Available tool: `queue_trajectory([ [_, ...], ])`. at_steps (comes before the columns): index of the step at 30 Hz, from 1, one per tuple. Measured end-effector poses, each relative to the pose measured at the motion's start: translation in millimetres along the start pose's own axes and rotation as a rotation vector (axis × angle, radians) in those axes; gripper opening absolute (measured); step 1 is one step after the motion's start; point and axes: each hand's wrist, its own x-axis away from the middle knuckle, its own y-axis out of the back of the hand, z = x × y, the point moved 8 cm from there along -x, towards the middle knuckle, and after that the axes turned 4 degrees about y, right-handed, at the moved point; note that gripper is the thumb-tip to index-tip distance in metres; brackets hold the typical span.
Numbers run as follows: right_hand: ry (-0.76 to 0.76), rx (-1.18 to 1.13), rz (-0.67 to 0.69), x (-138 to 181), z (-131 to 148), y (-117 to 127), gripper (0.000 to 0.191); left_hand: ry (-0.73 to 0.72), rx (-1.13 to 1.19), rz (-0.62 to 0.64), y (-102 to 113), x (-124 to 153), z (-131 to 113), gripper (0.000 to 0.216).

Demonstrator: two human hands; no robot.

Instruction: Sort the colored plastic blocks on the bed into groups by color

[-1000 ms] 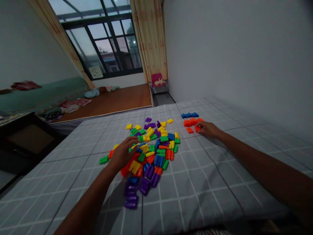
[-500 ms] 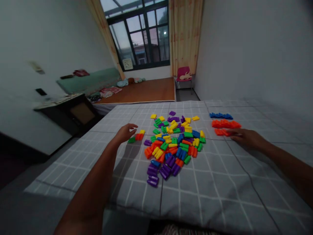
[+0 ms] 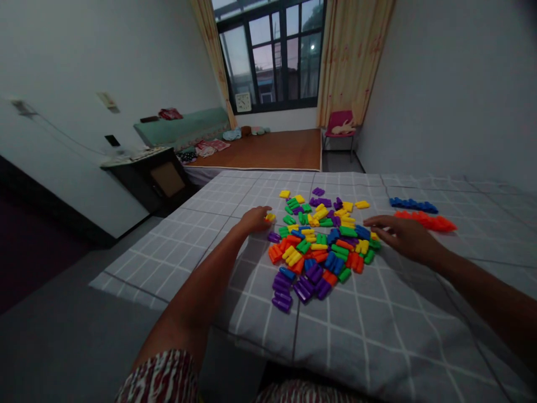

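Note:
A pile of small plastic blocks (image 3: 321, 240) in yellow, green, purple, orange and blue lies on a grey checked bed sheet (image 3: 377, 319). My left hand (image 3: 255, 219) rests at the pile's left edge, fingers curled over a yellow block (image 3: 271, 216). My right hand (image 3: 400, 234) hovers at the pile's right edge with fingers stretched out flat, holding nothing. Further right lie a row of blue blocks (image 3: 413, 205) and a row of orange blocks (image 3: 428, 221), set apart from the pile.
The bed's near-left corner drops to a grey floor (image 3: 62, 336). A dark cabinet (image 3: 155, 176) stands to the left. Beyond are a wooden platform (image 3: 268, 150), a pink chair (image 3: 340, 126), a window (image 3: 277, 56) with curtains, and a white wall (image 3: 453, 89) on the right.
My left hand moved right to the pile's edge and closed on a yellow block. My right hand left the orange row and came over to the pile. The view swung left.

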Motion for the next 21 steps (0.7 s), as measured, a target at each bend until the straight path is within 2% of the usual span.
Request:
queue_trajectory([
  [2, 0.025, -0.094, 0.016, -16.1, 31.8, -16.3, 0.029, -0.131, 0.040, -0.052, 7.0, 4.2, -33.2, 0.060],
  [4, 0.014, -0.236, 0.008, -30.4, 54.4, -32.2, 0.030, -0.328, 0.112, -0.105, 14.0, 15.8, -77.6, 0.062],
  [7, -0.073, -0.539, 0.036, -46.5, 69.4, -60.7, 0.036, -0.596, 0.209, -0.121, 14.8, 40.5, -142.0, 0.062],
  [10, -0.103, -0.731, 0.045, -52.2, 72.5, -76.9, 0.031, -0.688, 0.281, -0.146, 10.0, 55.1, -178.8, 0.057],
  [13, -0.223, -0.847, 0.002, -46.2, 58.9, -77.8, 0.026, -0.568, 0.407, -0.200, 6.3, 48.5, -181.6, 0.041],
  [16, -0.330, -0.899, 0.021, -36.2, 44.3, -75.2, 0.025, -0.446, 0.631, -0.112, -2.1, 33.1, -172.9, 0.031],
  [19, -0.313, -0.857, 0.022, -31.5, 33.8, -64.8, 0.024, -0.407, 0.779, -0.019, -4.1, 22.7, -167.1, 0.030],
  [21, -0.227, -0.727, 0.000, -32.1, 31.8, -52.2, 0.025, -0.425, 0.770, 0.013, -1.7, 21.3, -167.6, 0.031],
])
